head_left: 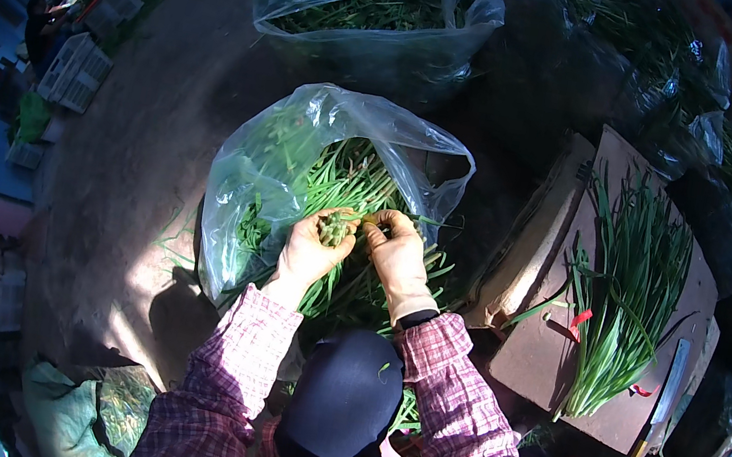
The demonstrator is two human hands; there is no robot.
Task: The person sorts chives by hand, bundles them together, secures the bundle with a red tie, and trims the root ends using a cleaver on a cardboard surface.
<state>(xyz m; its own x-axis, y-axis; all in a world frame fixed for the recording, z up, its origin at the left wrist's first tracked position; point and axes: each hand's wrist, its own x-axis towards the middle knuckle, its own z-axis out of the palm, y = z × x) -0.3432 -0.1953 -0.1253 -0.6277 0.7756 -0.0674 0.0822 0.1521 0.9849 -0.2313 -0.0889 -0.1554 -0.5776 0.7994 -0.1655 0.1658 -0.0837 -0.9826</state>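
Observation:
My left hand (314,247) is closed around a small bunch of green stalks (334,229), their pale cut ends facing up. Close beside it, my right hand (397,261) pinches with thumb and forefinger at the bunch's edge; a small yellowish bit shows there, too small to name. Both hands are over the mouth of a clear plastic bag (269,140). Inside the bag lie more long green stalks (360,174), some with pinkish ends. Loose greens also spread beneath my wrists and in front of my knee (342,399).
At right, a board (528,362) bears a heap of leafy green stalks (634,273), red ties and a long knife (669,386). Another filled plastic bag (377,46) stands ahead. A green sack (64,415) lies lower left. Far left, a person (41,29) is near white crates (78,71).

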